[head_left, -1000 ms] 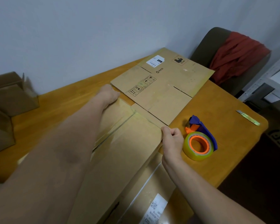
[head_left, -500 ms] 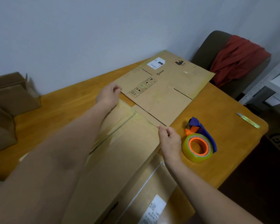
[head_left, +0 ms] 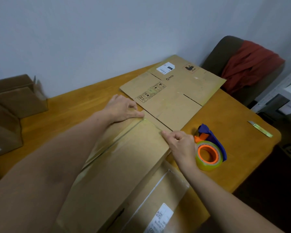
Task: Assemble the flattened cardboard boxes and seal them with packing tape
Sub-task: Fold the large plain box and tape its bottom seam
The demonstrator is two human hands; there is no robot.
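A folded-up cardboard box (head_left: 124, 165) stands on the table right in front of me, its top flaps closed along a shiny taped seam. My left hand (head_left: 123, 108) lies on the box's far edge at the end of that seam, with the thumb flat on top and the fingers bent over the edge. At the far right corner, my right hand (head_left: 181, 145) has its thumb on the top edge and its fingers curled down the side. Beyond the box lies a flattened cardboard box (head_left: 175, 91). A tape dispenser (head_left: 208, 153) with an orange core and blue handle sits just right of my right hand.
A yellow utility knife (head_left: 260, 130) lies near the right edge of the wooden table (head_left: 233, 165). Brown cardboard boxes (head_left: 15, 98) stand at the left against the wall. A chair (head_left: 225, 52) draped with a red cloth (head_left: 249, 64) is behind the table's far corner.
My left hand has slid right along the box's far edge to the end of the seam, the thumb now flat on top. My right hand has stayed at the far right corner.
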